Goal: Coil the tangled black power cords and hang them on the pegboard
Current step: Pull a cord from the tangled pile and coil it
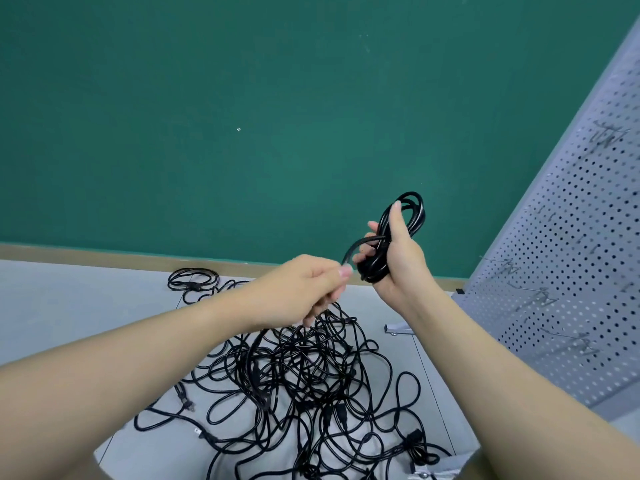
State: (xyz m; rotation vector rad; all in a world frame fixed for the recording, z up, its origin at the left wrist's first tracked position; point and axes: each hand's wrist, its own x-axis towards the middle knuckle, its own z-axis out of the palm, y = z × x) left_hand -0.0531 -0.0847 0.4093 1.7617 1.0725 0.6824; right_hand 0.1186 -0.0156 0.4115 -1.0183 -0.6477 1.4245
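Note:
My right hand (398, 261) grips a coiled black power cord (414, 211), held upright in front of the green wall. A loose end of that cord (360, 242) runs left from the coil to my left hand (308, 289), which pinches it between thumb and fingers. Below both hands a big tangle of black power cords (304, 382) lies spread on the grey floor. The grey pegboard (568, 271) stands at the right, with several metal hooks (519, 292) on it.
A small separate cord bundle (194, 284) lies on the floor near the wall's base. A green wall (242, 116) fills the background. The pegboard's foot (398, 329) rests on the floor beside the tangle.

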